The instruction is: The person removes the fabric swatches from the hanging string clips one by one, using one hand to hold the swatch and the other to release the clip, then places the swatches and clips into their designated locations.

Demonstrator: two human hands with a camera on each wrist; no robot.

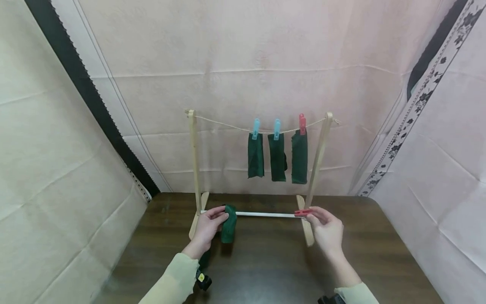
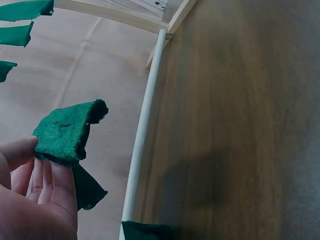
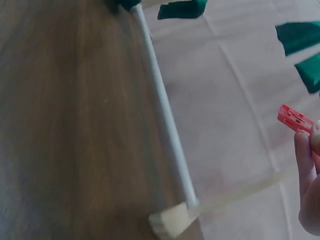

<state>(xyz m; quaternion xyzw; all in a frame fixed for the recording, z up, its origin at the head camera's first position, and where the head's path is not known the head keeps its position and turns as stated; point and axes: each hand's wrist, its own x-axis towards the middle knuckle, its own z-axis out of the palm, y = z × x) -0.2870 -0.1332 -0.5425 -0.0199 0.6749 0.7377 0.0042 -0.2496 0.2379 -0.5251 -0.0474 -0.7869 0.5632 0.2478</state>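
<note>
Left hand (image 1: 207, 229) pinches green cloth (image 1: 228, 230). Right hand (image 1: 328, 233) grips red clothespin (image 1: 302, 213) between thumb and fingers. Three similar cloths (image 1: 277, 159) hang pegged on string (image 1: 222, 123) between wooden posts (image 1: 195, 164).

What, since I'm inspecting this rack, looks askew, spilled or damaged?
No spill or damage stands out. Slightly uneven: the right pale wooden post leans outward more than the left one in the head view, perhaps from camera angle, and the thin beige string between them sags.
</note>
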